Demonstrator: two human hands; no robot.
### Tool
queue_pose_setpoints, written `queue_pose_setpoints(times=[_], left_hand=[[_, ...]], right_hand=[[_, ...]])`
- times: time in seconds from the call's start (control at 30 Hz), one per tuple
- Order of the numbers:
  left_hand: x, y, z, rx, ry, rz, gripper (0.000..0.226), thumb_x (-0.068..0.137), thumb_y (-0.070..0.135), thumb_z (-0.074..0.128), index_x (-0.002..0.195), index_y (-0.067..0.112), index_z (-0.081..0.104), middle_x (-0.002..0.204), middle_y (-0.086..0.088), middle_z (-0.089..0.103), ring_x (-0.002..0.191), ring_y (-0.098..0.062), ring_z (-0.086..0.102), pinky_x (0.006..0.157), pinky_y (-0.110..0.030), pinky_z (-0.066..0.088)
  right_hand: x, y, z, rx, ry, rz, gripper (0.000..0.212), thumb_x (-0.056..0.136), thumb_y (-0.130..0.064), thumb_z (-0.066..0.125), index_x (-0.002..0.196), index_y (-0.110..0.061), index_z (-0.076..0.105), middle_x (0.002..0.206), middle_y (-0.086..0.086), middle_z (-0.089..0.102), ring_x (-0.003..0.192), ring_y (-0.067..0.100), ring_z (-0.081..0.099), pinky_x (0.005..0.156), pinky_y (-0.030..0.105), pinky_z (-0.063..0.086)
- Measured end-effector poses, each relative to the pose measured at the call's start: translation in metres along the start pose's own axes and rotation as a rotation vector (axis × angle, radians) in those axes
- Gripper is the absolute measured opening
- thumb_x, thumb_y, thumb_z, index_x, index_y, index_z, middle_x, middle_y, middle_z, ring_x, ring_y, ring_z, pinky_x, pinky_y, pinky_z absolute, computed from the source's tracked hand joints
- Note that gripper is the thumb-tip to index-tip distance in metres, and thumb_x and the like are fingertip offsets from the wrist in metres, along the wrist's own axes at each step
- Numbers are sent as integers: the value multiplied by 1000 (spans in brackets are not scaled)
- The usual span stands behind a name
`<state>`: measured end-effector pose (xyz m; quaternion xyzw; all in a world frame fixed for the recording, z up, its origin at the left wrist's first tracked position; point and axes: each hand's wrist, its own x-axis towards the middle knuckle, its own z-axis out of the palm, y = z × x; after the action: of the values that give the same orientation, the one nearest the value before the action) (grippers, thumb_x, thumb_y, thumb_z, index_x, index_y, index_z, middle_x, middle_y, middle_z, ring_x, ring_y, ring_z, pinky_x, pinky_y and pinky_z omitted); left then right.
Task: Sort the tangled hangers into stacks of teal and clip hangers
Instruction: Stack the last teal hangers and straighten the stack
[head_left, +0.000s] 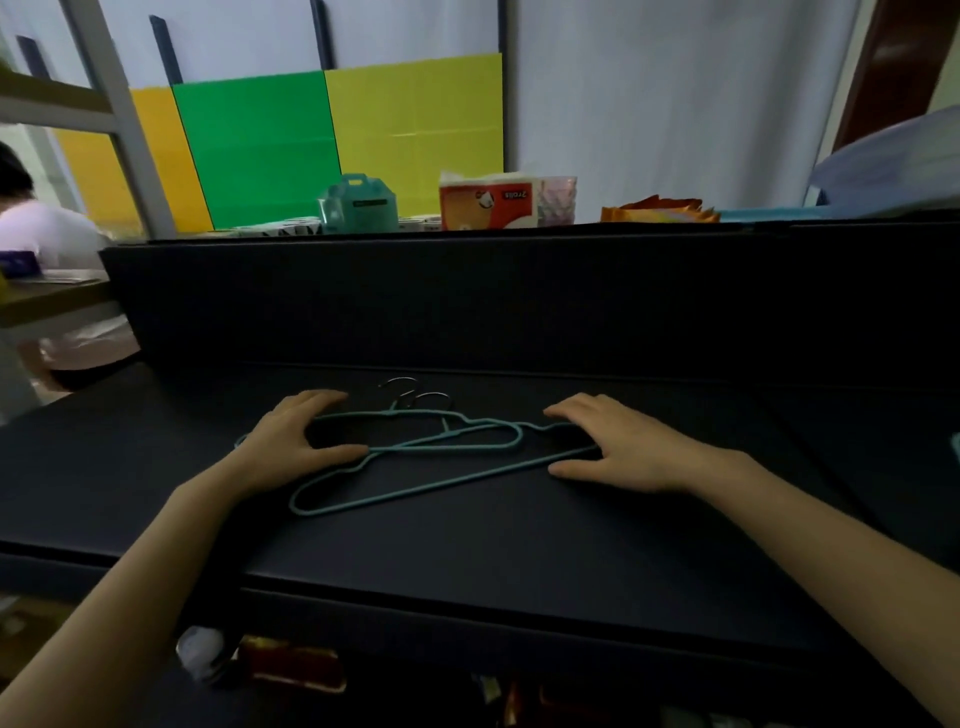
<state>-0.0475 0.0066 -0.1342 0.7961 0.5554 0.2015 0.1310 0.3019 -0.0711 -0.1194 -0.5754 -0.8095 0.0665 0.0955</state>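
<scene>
Two or three teal hangers (415, 457), overlapped in a tangle on the dark table (467, 561), metal hooks (410, 395) pointing away toward the black back panel (467, 301). Left hand (296, 441) spread flat across their left end, right hand (618, 447) likewise on the right end, fingers open, gripping nothing. Behind the panel, a teal box (358, 205), an orange pack (491, 202), coloured sheets (332, 140).

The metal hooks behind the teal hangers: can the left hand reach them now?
Probably yes. The left hand rests on the teal hangers, and nothing lies between its fingertips and the metal hooks.
</scene>
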Motion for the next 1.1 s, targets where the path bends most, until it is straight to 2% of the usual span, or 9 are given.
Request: queue_pose_setpoints(times=[0.1,0.27,0.43,0.53,0.73,0.9,1.0,1.1], left_hand=[[5,-8,-3,-30,-82,-55,96,56,70,62,138,27,38,141,-1,40,130,-16,36,107,-33,30],[8,-16,0,85,28,50,98,49,82,52,128,25,50,122,5,51,110,-8,42,94,-30,40],[3,-16,0,149,155,50,99,48,87,50,124,24,53,113,11,48,106,-10,48,81,-30,43],[0,-15,0,181,210,45,97,48,88,48,121,25,55,111,12,50,103,-9,50,76,-29,43],[-5,-8,-2,207,345,42,94,50,87,47,118,22,56,105,12,49,97,-7,46,71,-29,42],[-9,2,1,225,388,54,97,51,86,46,120,20,55,109,7,51,102,-12,49,71,-31,46],[-11,12,3,206,401,61,95,52,83,48,121,19,55,109,7,51,102,-12,49,72,-31,45],[-12,26,4,149,434,61,90,53,82,51,118,19,57,105,9,51,99,-11,49,72,-31,43]], right_hand=[[7,-6,4,55,-48,19,78,81,-60,53,144,-27,23,149,-9,30,132,8,32,107,29,33],[19,-13,12,116,-105,53,84,80,-64,50,147,-27,17,154,-7,21,140,10,21,113,30,24],[24,-17,14,83,-43,32,79,79,-63,52,144,-26,27,144,-6,36,128,9,34,106,29,33],[25,-18,13,42,-29,7,79,78,-66,51,142,-25,32,140,-7,39,123,8,37,102,26,35],[19,-20,12,9,-46,-29,93,71,-78,43,146,-27,22,135,-14,30,106,1,39,88,19,35],[10,-24,16,-39,-54,-43,99,67,-84,32,146,-25,20,138,-13,30,109,3,41,91,22,39],[4,-25,12,-129,22,-68,101,68,-84,37,146,-23,18,135,-10,33,104,4,41,85,19,36],[-4,-21,4,-275,139,-87,97,73,-80,34,146,-19,19,136,-5,35,113,10,45,86,24,42]])
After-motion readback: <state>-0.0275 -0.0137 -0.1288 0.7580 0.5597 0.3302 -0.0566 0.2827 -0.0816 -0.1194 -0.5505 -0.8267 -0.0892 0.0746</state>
